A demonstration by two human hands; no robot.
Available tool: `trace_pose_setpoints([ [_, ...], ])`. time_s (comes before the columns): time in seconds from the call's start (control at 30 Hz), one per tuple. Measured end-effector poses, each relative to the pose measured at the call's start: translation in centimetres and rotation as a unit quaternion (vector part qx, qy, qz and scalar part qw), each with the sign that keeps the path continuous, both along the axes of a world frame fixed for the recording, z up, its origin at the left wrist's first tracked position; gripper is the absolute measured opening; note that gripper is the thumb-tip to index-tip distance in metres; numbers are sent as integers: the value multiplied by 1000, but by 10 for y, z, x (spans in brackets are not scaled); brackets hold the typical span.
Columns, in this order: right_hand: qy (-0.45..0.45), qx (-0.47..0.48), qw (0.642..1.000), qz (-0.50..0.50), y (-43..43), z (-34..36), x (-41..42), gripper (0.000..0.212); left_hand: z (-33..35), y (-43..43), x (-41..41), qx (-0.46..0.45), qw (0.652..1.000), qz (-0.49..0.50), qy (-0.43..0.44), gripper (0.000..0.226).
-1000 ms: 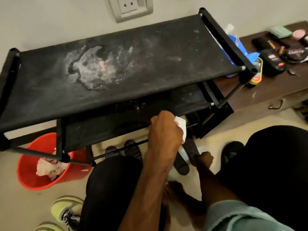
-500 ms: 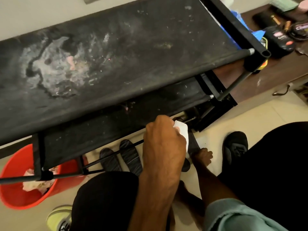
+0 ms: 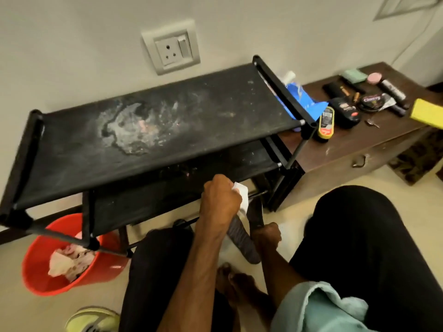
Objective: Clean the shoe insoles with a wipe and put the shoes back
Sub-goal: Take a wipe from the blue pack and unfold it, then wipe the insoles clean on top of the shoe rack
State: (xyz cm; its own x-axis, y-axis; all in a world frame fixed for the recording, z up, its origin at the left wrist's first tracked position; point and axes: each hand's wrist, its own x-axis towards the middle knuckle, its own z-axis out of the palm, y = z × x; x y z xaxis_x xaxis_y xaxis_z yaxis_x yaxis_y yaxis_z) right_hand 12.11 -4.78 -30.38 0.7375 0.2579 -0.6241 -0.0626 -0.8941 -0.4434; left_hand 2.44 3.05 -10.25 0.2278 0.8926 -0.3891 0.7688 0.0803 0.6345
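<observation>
Clenching the wipe [image 3: 242, 197], the left hand [image 3: 220, 200] is scrubbing the insole [image 3: 242, 243] that the right hand [image 3: 266, 236] is gripping at five o'clock, likely needing a firm downstroke next.

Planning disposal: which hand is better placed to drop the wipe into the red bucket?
Probably left: the left hand grips the wipe, the red bucket stands on its side, and the right hand holds an insole.

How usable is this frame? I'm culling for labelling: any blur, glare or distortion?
Head view: the left hand and wipe are slightly motion-blurred, the insole soft; the shoe rack bows from wide-angle distortion; lighting is warm and even, without strong glare.
</observation>
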Motion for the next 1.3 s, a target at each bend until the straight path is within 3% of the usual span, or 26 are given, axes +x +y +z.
trace_pose_setpoints([
  [0.17, -56, 43, 997, -2, 4, 63, -23, 32, 13, -2, -12, 12, 999, 33, -24, 25],
  [0.3, -96, 92, 987, 89, -8, 130, -22, 28, 31, -14, -27, 47, 996, 60, -48, 24],
  [0.5, -204, 164, 945, 198, -27, 262, -18, 32, 82, -41, -50, 114, 979, 107, -134, 16],
  [0.8, -281, 372, 858, 215, -61, 429, -22, 23, 185, -62, -110, 259, 920, 173, -238, 19],
  [1.07, -198, 467, 842, 184, -27, 473, -10, 27, 222, -62, -151, 276, 907, 209, -239, 21],
  [1.3, -109, 440, 876, 166, 46, 434, -7, 47, 219, -48, -164, 278, 903, 225, -240, 17],
])
